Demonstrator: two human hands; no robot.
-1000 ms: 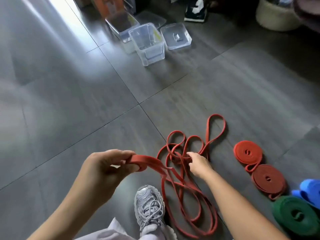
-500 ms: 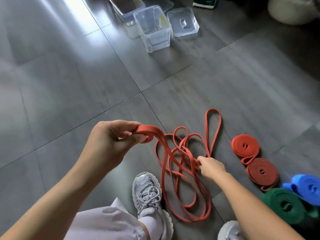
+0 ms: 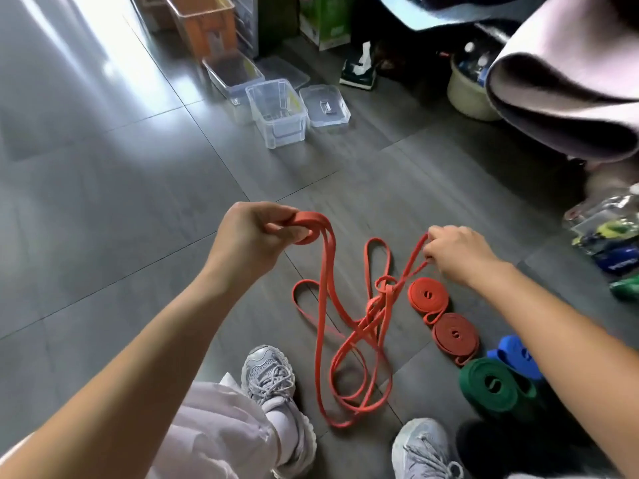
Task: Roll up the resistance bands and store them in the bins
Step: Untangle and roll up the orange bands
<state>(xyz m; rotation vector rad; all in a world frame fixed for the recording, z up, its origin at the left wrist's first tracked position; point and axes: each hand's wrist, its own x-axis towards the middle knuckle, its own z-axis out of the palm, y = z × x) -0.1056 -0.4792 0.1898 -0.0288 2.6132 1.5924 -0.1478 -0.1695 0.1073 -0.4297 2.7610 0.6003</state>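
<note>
matt rubber band (image 3: 323, 305), glossy tile floor (image 3: 103, 202) — clear plastic bin (image 3: 276, 112)

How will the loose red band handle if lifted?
Probably floppy: the long thin red rubber resistance band hangs limp from the left hand, looping on the grey tiled floor. Likely to snag: strands cross in a tangle below the right hand. Seems light; a pinch holds it.

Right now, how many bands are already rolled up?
4, in a row under the right arm: orange-red roll, darker red roll, green roll, blue roll partly behind the arm. More may be hidden at the right edge.
</note>
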